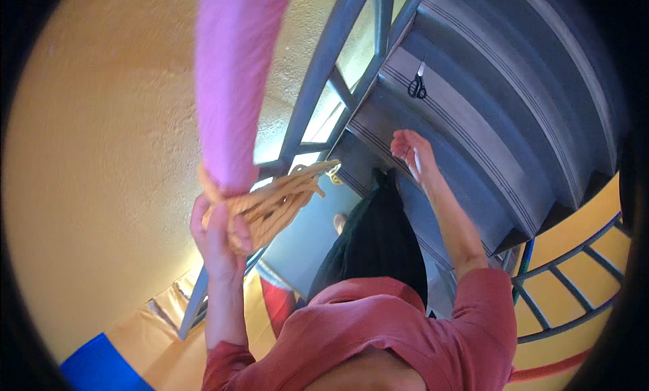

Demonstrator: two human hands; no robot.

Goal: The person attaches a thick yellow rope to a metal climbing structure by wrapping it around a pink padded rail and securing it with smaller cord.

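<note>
A bundle of orange-yellow yarn (287, 198) is sitting just off the middle of the view, toward eight o'clock, wrapping round the lower end of a fuzzy pink pole (236, 87) and trailing its strands toward two o'clock. A thinner yellow loop (334, 177) is dangling near the strand tips; whether it is joining the bundle is hard to make out. The pole is running up to twelve o'clock, where the view's edge is cutting it off, and the yarn and fingers are hiding its lower end.

At the yarn's eight o'clock, the person's left hand (220, 235) is clamping on the bundle from below, its fingers closing round the yarn and its forearm rising from the lower edge. The right hand (412, 154) is hanging apart, between two and three o'clock from the yarn, with fingers loosely bent and elbow out; one cannot tell whether it is holding anything.

Scissors (417, 87) with black handles are lying at twelve o'clock from the right hand, on the grey stairs (473, 134). A metal railing (314, 93) is slanting past at the yarn's one o'clock, the pole partly covering the ochre wall (115, 134) behind. Dark trousers (378, 249) are hiding part of the steps at four o'clock.
</note>
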